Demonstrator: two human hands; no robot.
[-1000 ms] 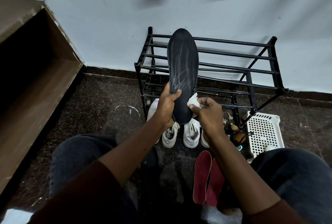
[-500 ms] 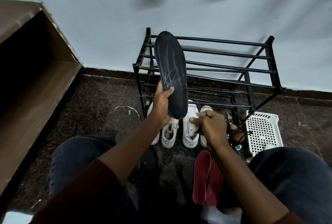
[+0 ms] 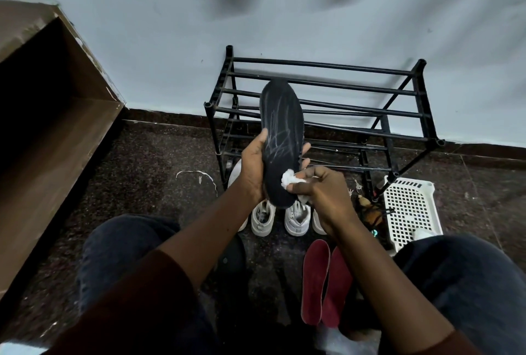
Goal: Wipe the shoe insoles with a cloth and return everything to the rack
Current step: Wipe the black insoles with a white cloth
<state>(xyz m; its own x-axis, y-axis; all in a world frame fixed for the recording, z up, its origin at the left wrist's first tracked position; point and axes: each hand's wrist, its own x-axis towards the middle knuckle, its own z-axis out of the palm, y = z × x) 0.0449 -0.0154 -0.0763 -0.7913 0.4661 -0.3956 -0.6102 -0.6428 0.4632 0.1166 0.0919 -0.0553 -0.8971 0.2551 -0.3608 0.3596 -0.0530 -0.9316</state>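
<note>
Two flat red insoles (image 3: 315, 280) lie on the dark floor between the person's knees. Just beyond, the left hand (image 3: 253, 169) grips a long black foam insole (image 3: 281, 132) upright, while the right hand (image 3: 324, 192) pinches a crumpled white cloth (image 3: 289, 179) against its lower face. White sneakers (image 3: 263, 219) stand before the black metal-bar rack (image 3: 327, 89). Wiping looks under way; whether the red pair is done cannot be told, and returning everything is not yet done.

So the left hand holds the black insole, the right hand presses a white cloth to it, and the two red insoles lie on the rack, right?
One slip: in the head view the red insoles lie on the floor in front of the rack, not on it. The rest stands.
</note>
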